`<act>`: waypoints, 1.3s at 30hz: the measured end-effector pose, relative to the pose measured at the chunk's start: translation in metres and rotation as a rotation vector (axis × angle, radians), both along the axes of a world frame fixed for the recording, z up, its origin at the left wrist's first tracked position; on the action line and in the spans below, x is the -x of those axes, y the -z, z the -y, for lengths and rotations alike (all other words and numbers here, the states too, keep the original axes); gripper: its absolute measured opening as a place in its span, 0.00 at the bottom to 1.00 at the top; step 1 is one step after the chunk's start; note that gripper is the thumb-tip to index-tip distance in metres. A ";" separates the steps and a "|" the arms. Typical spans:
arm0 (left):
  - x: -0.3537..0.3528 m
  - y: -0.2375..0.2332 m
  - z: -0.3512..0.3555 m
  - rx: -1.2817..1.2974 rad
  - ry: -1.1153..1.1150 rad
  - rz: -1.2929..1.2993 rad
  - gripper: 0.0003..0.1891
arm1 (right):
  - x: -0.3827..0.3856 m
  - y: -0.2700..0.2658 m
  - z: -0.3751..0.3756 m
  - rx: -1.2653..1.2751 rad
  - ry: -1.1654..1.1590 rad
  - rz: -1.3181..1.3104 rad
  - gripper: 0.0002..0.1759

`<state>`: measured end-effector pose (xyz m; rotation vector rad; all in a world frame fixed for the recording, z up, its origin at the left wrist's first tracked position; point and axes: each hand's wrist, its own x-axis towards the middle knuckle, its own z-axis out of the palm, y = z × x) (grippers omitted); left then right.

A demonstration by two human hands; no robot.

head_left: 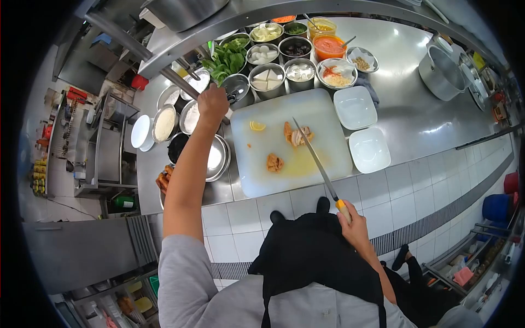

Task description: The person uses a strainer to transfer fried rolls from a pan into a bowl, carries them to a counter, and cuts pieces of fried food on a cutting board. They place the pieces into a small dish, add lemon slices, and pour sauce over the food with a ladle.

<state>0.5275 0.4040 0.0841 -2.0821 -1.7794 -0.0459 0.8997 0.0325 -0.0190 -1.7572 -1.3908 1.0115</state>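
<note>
My right hand is wrapped round the pale, yellow-collared handle of a long knife. Its blade reaches over the white cutting board, with the tip by a cut piece of browned meat. Another browned piece and some lemon lie on the board, near a patch of yellowish liquid. My left hand is stretched out to the rim of a round metal container. Its fingers look closed; a small dark thing shows beside them, too hidden to name.
Metal tubs of leafy greens, white slabs and an orange sauce bowl line the back. Two square white bowls stand right of the board. A large pot is farther right. An overhead shelf edge crosses above.
</note>
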 end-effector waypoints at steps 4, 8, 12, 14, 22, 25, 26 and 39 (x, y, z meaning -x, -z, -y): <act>-0.042 -0.011 0.066 -0.249 0.270 0.214 0.11 | -0.004 -0.002 0.002 -0.012 -0.054 0.000 0.24; -0.052 0.076 0.148 0.278 0.514 0.659 0.18 | -0.008 -0.006 0.010 0.082 -0.164 -0.043 0.25; -0.077 0.105 0.210 0.363 0.116 1.061 0.16 | -0.003 -0.017 0.006 0.116 -0.236 -0.004 0.26; -0.080 0.118 0.222 0.288 0.107 1.045 0.14 | 0.000 -0.025 0.002 0.137 -0.323 0.085 0.27; -0.085 0.133 0.228 0.128 0.090 0.993 0.12 | -0.008 -0.058 -0.004 0.159 -0.439 0.300 0.27; -0.084 0.133 0.226 0.145 0.081 0.999 0.11 | -0.012 -0.062 0.000 0.160 -0.461 0.340 0.27; -0.084 0.135 0.226 0.137 0.083 1.010 0.11 | -0.012 -0.062 0.000 0.168 -0.480 0.364 0.26; -0.083 0.136 0.228 0.117 0.106 1.062 0.11 | 0.002 -0.043 -0.006 0.170 -0.532 0.452 0.27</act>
